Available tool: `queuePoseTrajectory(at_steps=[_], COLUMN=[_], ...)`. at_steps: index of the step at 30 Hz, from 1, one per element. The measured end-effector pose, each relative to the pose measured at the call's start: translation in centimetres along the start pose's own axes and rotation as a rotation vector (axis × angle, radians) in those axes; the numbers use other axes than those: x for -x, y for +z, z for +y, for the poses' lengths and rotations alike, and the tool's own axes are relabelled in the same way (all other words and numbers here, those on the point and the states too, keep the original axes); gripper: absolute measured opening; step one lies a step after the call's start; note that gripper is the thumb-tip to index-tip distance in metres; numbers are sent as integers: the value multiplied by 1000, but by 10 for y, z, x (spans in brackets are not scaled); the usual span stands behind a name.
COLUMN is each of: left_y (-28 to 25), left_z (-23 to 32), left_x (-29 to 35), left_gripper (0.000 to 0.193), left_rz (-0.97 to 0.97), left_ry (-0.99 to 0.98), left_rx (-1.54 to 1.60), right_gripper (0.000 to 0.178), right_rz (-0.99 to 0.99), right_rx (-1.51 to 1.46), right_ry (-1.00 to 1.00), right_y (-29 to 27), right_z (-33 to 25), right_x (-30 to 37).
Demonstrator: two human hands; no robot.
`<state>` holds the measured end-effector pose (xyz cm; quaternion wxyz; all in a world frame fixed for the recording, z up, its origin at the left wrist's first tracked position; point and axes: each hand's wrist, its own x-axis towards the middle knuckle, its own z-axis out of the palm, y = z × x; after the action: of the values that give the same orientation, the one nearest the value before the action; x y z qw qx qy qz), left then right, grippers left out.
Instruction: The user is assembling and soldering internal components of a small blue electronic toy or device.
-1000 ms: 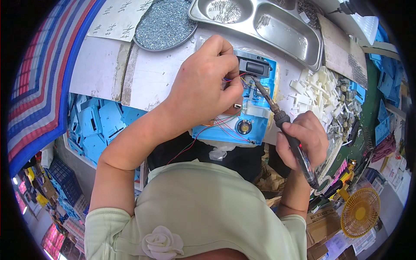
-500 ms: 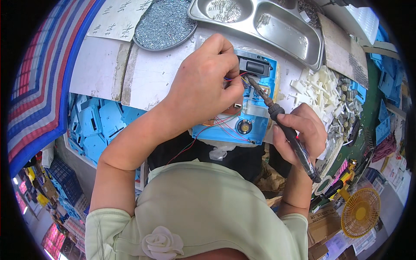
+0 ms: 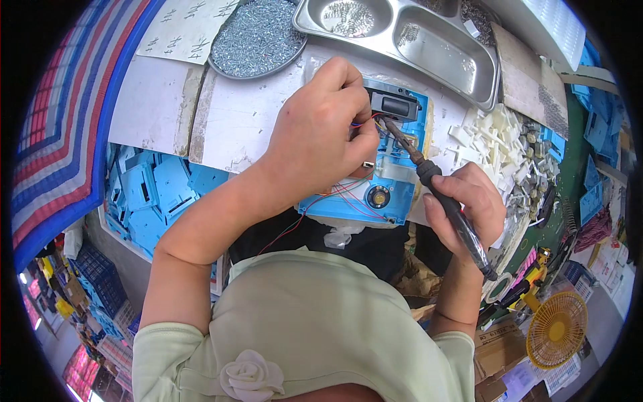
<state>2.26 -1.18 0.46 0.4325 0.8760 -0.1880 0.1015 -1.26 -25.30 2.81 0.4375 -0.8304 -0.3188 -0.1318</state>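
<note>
White bench top (image 3: 231,127), scuffed, dark-edged seam running across the left part. Upper left: paper sheet (image 3: 181,30) with handwritten marks, lying flat. Just beside it, round dish (image 3: 249,78) heaped with small silver screws (image 3: 258,37). Top middle: metal compartment tray (image 3: 435,57), small metal bits in several wells. Right of tray, touching or nearly: worn board piece (image 3: 526,74), dark specks along its right edge. Below that, loose pile of white plastic parts (image 3: 492,144), small metallic pieces (image 3: 534,151) mixed in at its right. Center, near front edge: open blue casing (image 3: 398,208), pale layer showing under its rim; can't tell what that is.
</note>
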Motion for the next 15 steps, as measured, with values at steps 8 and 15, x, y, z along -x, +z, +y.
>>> queuePoseTrajectory(at_steps=[8, 15], left_y=[3, 2], left_z=[1, 2], left_x=[2, 2], left_gripper=[11, 12], left_rz=[26, 18], left_ry=[-18, -23], left_rx=[12, 9], right_gripper=[35, 34], right_rz=[7, 24], right_rx=[-11, 10], right_ry=[14, 45], right_y=[-3, -8], right_z=[-4, -8], right_x=[7, 12])
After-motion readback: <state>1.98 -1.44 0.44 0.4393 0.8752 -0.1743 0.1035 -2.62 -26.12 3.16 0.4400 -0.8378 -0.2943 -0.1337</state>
